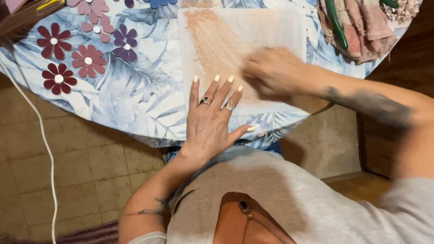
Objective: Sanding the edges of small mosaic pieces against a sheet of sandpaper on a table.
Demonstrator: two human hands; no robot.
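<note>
Left hand lies spread flat on the board; right hand is blurred, its grip unclear. Less pressure from the left hand could let the board slide.

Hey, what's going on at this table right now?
A person leans over a round table covered with a leaf-print cloth. The left hand lies flat on a pale board, pinning it down. The right hand, blurred with motion, rubs the board's surface, which is smeared with a peach-orange colour. Cut-out flowers in dark red, pink, purple and blue lie to the left; green-handled pliers rest on a rag at the far right.
</note>
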